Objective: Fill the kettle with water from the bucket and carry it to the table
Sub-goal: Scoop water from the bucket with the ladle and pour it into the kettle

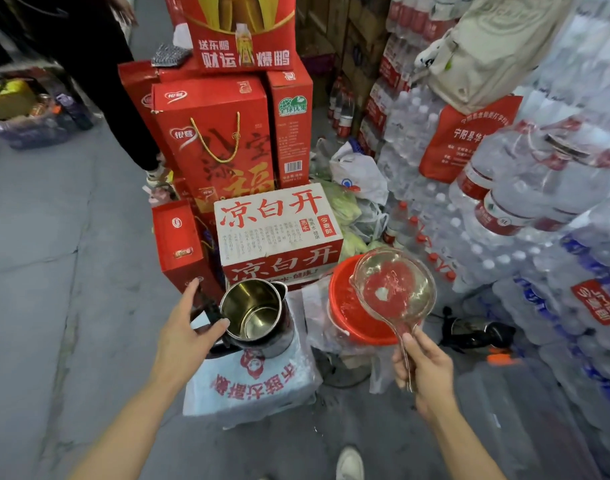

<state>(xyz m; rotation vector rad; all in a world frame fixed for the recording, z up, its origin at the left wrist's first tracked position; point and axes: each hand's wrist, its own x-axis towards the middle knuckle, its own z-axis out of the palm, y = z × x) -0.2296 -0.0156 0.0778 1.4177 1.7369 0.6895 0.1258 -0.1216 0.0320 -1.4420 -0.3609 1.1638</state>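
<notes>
Steel kettle (255, 313) needs steadying by the open-fingered left hand (185, 334); right hand (424, 368), gripping the clear plastic ladle (393, 285), should pour slowly.

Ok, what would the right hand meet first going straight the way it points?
Probably the near rim of the red bucket, just ahead of the right hand along the ladle it grips; depth unclear, it might pass above.

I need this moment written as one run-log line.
step: scooping | left hand: rests on open steel kettle handle | right hand: holds clear plastic ladle above red round bucket | kettle: on white sack
</notes>
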